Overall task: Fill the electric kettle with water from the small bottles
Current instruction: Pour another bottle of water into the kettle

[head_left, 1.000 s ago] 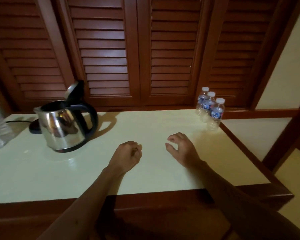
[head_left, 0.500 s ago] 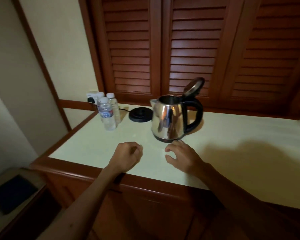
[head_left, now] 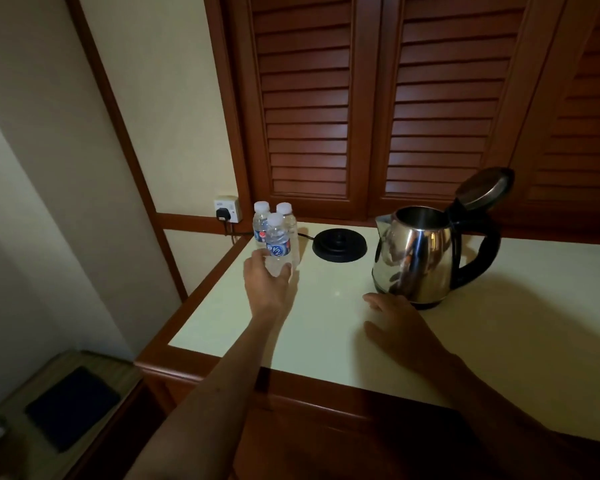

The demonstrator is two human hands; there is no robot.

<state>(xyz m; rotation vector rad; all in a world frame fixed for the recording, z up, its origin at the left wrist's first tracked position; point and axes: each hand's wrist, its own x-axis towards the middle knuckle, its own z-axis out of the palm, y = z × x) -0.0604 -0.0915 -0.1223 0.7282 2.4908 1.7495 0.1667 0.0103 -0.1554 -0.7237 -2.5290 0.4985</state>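
Three small clear bottles with white caps and blue labels stand clustered at the worktop's [head_left: 326, 327] far left corner. The left hand [head_left: 267, 285] has its fingers curled round the nearest bottle [head_left: 277, 242]. One steel kettle [head_left: 416, 251], lid up, stands near the back edge beside its black base [head_left: 339, 244]. The right hand [head_left: 395, 323] rests loosely spread, holding nothing.

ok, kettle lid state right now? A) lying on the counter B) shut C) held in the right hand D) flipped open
D: the kettle stands off its black base with its lid hinged up and back above the handle, the mouth open; the right hand rests on the counter in front of it, holding nothing.
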